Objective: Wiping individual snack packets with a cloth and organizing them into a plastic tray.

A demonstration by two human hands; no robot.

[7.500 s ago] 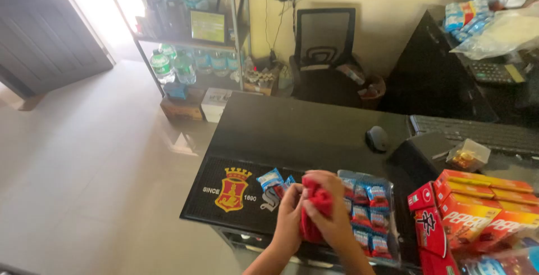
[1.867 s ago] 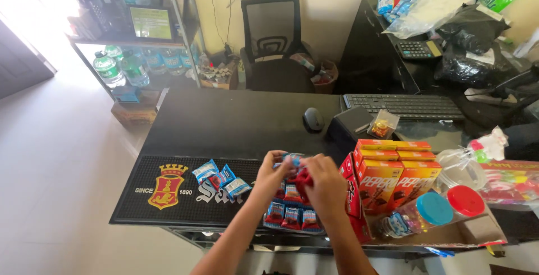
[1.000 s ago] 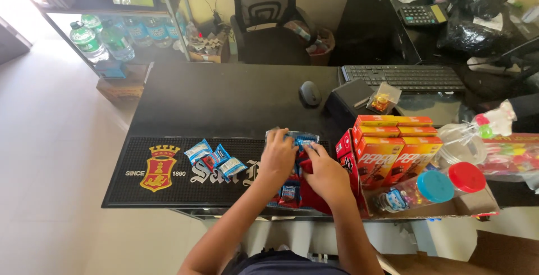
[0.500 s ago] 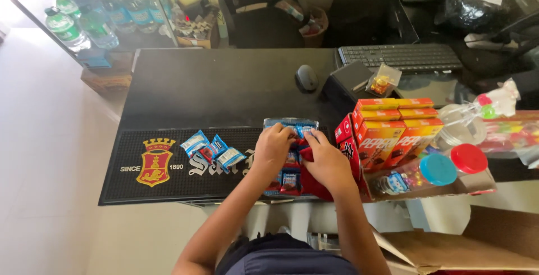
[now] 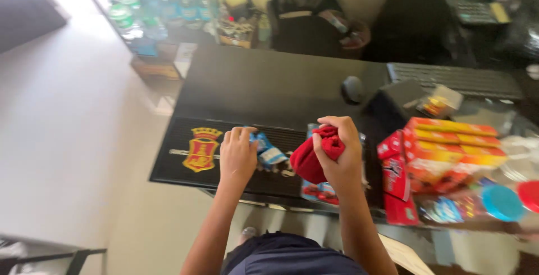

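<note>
My right hand (image 5: 338, 154) grips a bunched red cloth (image 5: 314, 156) and holds it just above the front edge of the black counter (image 5: 269, 87). My left hand (image 5: 237, 156) lies palm down on the black rubber mat (image 5: 185, 168), its fingers on small blue snack packets (image 5: 268, 152). More blue packets (image 5: 320, 189) lie under and beside the cloth, partly hidden by my right hand.
Red and orange cartons (image 5: 449, 151) are stacked at the right, with a red-lidded jar (image 5: 529, 195) and a blue-lidded jar (image 5: 499, 202) beside them. A computer mouse (image 5: 352, 88), a keyboard (image 5: 455, 79) and an office chair (image 5: 303, 11) lie further back. Shelves with bottles (image 5: 135, 16) stand at the left.
My right hand has lifted the red cloth off the packets. My left hand has slid left onto the loose blue packets on the mat. The view has tilted down and left.
</note>
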